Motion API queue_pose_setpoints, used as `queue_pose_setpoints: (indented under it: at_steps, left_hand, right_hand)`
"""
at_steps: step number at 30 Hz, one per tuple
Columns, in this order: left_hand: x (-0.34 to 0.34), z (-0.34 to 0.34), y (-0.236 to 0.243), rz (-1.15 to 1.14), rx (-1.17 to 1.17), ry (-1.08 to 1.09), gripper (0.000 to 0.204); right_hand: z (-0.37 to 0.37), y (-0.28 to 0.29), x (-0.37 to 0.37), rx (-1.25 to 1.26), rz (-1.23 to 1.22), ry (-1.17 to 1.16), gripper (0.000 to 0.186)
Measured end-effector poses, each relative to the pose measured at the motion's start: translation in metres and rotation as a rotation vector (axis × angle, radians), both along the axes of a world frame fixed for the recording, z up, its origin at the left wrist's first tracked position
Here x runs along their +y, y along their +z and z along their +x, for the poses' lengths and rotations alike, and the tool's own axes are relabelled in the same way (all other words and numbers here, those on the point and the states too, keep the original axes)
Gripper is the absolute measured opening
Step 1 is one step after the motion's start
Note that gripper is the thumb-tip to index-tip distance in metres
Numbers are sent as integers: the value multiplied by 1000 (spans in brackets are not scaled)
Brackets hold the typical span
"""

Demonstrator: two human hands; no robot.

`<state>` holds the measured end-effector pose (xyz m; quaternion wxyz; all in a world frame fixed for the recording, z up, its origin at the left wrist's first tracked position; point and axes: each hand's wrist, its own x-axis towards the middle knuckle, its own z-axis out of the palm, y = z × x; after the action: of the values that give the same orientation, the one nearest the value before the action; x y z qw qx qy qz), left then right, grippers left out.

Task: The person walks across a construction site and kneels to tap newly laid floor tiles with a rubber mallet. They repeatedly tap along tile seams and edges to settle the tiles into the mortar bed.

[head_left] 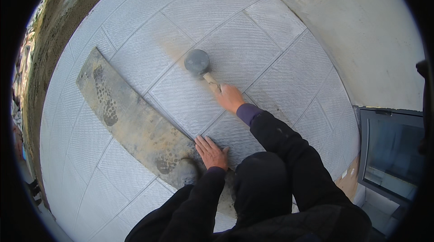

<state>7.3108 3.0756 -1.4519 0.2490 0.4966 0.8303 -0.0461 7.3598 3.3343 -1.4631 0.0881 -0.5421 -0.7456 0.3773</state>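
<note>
My right hand [230,97] is closed on the light handle of a round, dark rubber mallet [197,61], whose head is over a grey ribbed paving tile [172,97], near a sandy smear. My left hand [210,154] lies flat with fingers out, touching the paving beside the right edge of a long, stained board or mat [122,111]. That strip lies diagonally across the tiles, with a dusty grey shoe or knee [186,172] of mine on it. My dark-clothed legs and sleeves fill the lower middle.
A pale plastered wall or slab [352,25] borders the tiles at upper right. A grey-framed glazed window or door [389,147] stands at lower right. A strip of brown soil or sand [58,7] runs along the far left, with clutter beyond it.
</note>
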Motion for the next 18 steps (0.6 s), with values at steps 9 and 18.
queue_pose_setpoints:
  at_steps: [9, 18]
  left_hand:
    - [17, -2, -31, 109, 101, -15, 117]
    - [39, 13, 0, -20, 85, -43, 106]
  right_hand:
    - [35, -29, 82, 20, 112, -294, 62]
    - [70, 7, 149, -37, -3, -274, 72]
